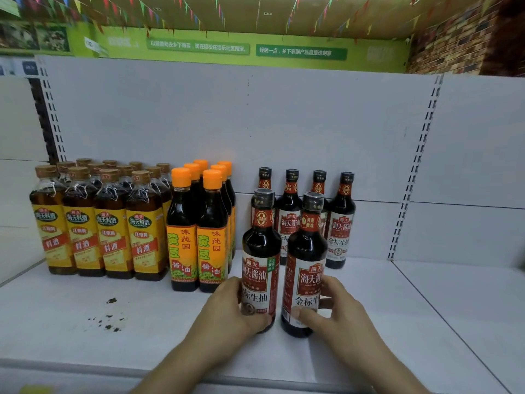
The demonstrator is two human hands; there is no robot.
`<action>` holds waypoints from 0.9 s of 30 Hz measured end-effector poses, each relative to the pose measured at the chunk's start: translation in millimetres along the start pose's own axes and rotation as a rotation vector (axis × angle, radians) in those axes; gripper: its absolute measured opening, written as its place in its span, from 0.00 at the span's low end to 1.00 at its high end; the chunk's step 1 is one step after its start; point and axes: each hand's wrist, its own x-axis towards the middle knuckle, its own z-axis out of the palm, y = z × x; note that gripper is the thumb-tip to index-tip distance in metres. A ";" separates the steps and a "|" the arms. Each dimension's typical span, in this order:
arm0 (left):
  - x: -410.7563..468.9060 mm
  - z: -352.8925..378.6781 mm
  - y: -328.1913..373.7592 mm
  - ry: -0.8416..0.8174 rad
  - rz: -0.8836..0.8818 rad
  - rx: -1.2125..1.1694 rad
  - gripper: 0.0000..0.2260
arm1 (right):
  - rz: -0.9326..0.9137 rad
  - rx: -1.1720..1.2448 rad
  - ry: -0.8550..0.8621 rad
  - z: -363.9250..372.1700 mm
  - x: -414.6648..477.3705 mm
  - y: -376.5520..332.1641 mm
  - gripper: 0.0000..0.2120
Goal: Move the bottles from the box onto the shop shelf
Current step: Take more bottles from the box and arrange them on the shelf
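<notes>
White metal shop shelf [369,322] with a white back panel [227,115] fills the view, under a green banner [227,46] with white lettering. Near the front edge stand two dark glass soy sauce bottles with red-and-white labels, upright and just beside each other. The left hand [227,311] holds the left soy sauce bottle [260,251] low on its label, fingers [234,284] curled around it. The right hand [338,311] grips the right soy sauce bottle [305,251] the same way, thumb across the front of the label. Both bottles appear to rest on the shelf.

Behind them, four matching bottles [341,220] stand in a row against the back panel. To the left is a block of dark bottles with orange caps and orange labels [211,231], and further left a larger block of amber bottles with yellow labels [110,223]. Small dark stains [109,319] mark the shelf in front of those.
</notes>
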 end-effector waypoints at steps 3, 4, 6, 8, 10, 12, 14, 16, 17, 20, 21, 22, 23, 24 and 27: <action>-0.3 4.3 1.9 0.013 -0.020 -0.006 0.28 | -0.003 -0.009 0.015 4.5 4.2 -0.9 0.25; 0.0 4.9 2.4 0.018 -0.026 0.005 0.29 | -0.002 -0.016 0.021 6.3 5.6 -0.8 0.26; 1.3 5.7 2.1 0.031 -0.030 0.037 0.30 | 0.000 -0.029 0.031 9.1 7.6 -0.6 0.27; 2.4 6.0 1.3 0.042 -0.029 0.064 0.31 | -0.003 -0.041 0.036 10.7 8.8 -1.1 0.28; 3.8 6.6 1.0 0.053 -0.025 0.087 0.32 | -0.007 -0.053 0.037 11.2 9.9 -1.7 0.30; 5.4 7.4 1.7 0.063 -0.031 0.107 0.32 | -0.006 -0.066 0.038 10.9 11.7 -1.2 0.30; 7.2 8.3 2.7 0.069 -0.040 0.116 0.32 | -0.001 -0.082 0.043 11.4 14.3 -0.4 0.30; 8.9 9.0 3.5 0.070 -0.044 0.122 0.32 | 0.002 -0.092 0.053 12.4 17.7 1.2 0.31; 9.6 9.1 3.9 0.072 -0.046 0.128 0.32 | 0.004 -0.097 0.056 12.7 19.4 1.7 0.31; 13.4 8.8 4.4 0.079 -0.050 0.138 0.32 | 0.006 -0.102 0.048 13.5 24.7 1.5 0.31; 14.7 8.8 4.6 0.080 -0.052 0.137 0.32 | 0.007 -0.099 0.042 13.4 26.5 1.3 0.30; 16.6 9.2 5.0 0.082 -0.053 0.136 0.32 | 0.009 -0.099 0.039 13.4 28.4 1.4 0.30; 18.2 9.5 5.6 0.085 -0.053 0.138 0.32 | 0.009 -0.102 0.037 13.4 30.2 1.5 0.30; 20.1 10.1 6.0 0.090 -0.051 0.139 0.32 | 0.010 -0.108 0.037 13.5 32.3 2.0 0.30; 24.2 11.7 7.8 0.107 -0.041 0.154 0.31 | 0.007 -0.113 0.043 13.9 37.7 3.0 0.29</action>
